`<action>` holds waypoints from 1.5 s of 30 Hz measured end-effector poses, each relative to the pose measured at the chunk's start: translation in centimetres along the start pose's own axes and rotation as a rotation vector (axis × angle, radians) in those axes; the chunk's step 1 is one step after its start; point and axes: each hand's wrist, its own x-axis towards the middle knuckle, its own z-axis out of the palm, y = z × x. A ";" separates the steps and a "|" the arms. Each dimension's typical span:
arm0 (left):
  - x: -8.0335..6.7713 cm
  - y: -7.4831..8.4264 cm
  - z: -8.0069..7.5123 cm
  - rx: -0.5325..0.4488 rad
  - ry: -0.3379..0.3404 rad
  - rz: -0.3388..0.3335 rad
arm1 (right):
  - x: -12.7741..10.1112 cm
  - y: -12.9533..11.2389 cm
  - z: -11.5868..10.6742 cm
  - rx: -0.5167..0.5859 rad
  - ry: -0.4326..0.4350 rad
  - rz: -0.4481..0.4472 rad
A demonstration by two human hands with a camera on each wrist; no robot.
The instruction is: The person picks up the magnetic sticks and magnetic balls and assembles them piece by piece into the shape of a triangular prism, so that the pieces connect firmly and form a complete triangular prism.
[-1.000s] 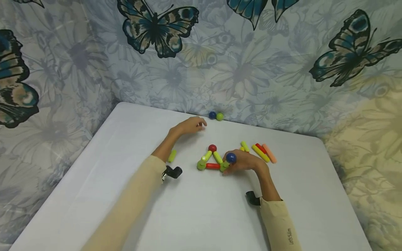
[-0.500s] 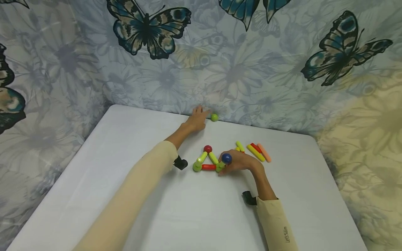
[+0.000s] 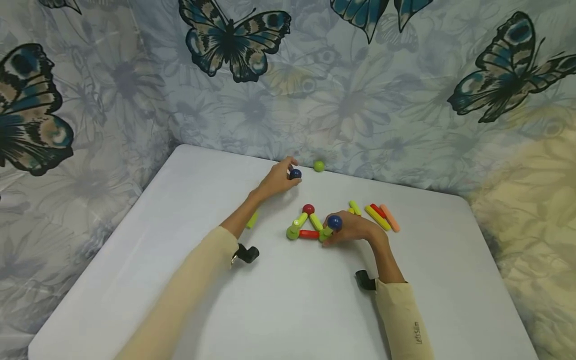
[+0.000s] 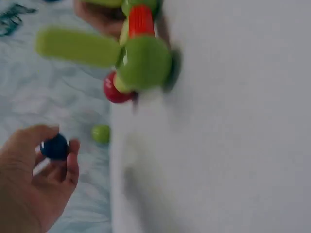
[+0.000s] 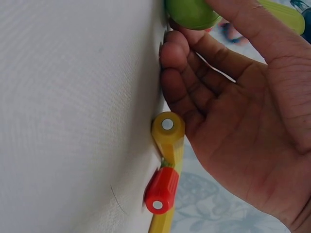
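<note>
A glossy dark-blue ball (image 3: 295, 174) is pinched by the left hand (image 3: 276, 179); the right hand (image 3: 355, 229) is curled round a smooth rod-and-ball triangle (image 3: 309, 226) on the matte worktop (image 3: 180, 260).

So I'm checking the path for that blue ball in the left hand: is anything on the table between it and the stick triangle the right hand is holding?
Nothing visible blocks it. The left hand pinches the blue ball, and only bare table lies between it and the triangle's red ball. The loose green ball sits off to the side, by the wall.
</note>
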 end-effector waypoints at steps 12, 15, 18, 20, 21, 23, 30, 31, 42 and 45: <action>-8.2 4.5 -0.6 -0.110 -0.200 0.254 | 0.0 0.0 -0.1 0.008 0.005 -0.032; -8.6 4.3 -0.4 -0.088 -0.250 0.255 | 0.1 0.1 -0.2 -0.001 0.002 -0.018; -8.6 3.9 -0.1 -0.110 -0.293 0.244 | 0.0 0.2 -0.3 -0.006 0.004 -0.005; -8.6 3.5 0.2 -0.129 -0.323 0.219 | 0.1 0.3 -0.3 -0.006 0.005 -0.005; -8.6 3.2 0.3 -0.134 -0.336 0.198 | 0.1 0.3 -0.3 -0.004 0.005 -0.008; -8.6 2.4 0.9 -0.126 -0.352 0.163 | 0.1 0.4 -0.2 0.004 0.004 -0.016; -8.7 -0.4 3.0 -0.223 -0.307 0.140 | 0.0 0.4 -0.1 0.013 -0.001 -0.030; -8.7 -0.7 3.2 -0.236 -0.298 0.143 | -0.1 0.3 -0.2 0.012 -0.002 -0.034; -8.6 -2.2 4.1 -0.277 -0.243 0.119 | -0.3 -0.1 -0.1 0.033 -0.010 -0.051; -8.6 -2.4 4.1 -0.279 -0.224 0.117 | -0.5 -0.1 -0.3 0.032 -0.021 -0.062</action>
